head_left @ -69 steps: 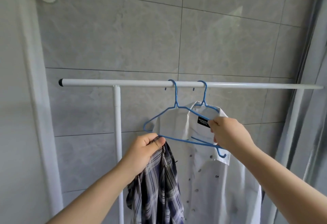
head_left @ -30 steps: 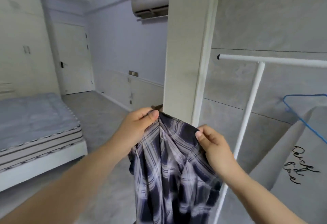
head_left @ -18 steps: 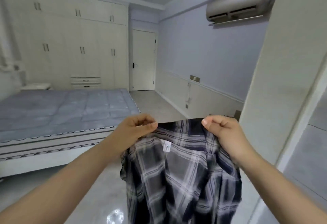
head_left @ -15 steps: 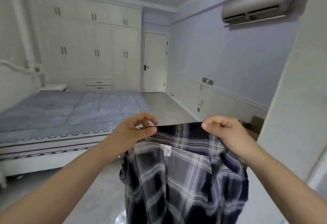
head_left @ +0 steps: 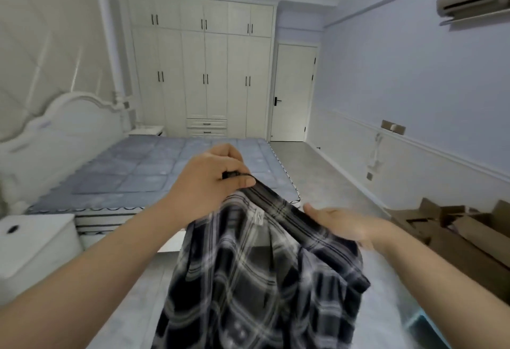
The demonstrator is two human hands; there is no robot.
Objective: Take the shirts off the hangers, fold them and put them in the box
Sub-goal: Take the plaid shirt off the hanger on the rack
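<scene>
Between the two hands hangs the plaid shirt [head_left: 256,274], off its hanger and held up in the air in front of the bed [head_left: 154,172]. Half a second ago both hands pinched the collar level; now only the left hand [head_left: 212,180] pinches one end of it, raised higher, while the right hand [head_left: 342,224] has let go, its fingers flat and spread under the sloping collar band. The shirt appears ready to be laid out for folding. Flattened cardboard and what looks like the box [head_left: 463,241] lie on the floor at the right, well apart from the shirt. A white nightstand [head_left: 33,243] stands at the left; nothing blocks the bed.
</scene>
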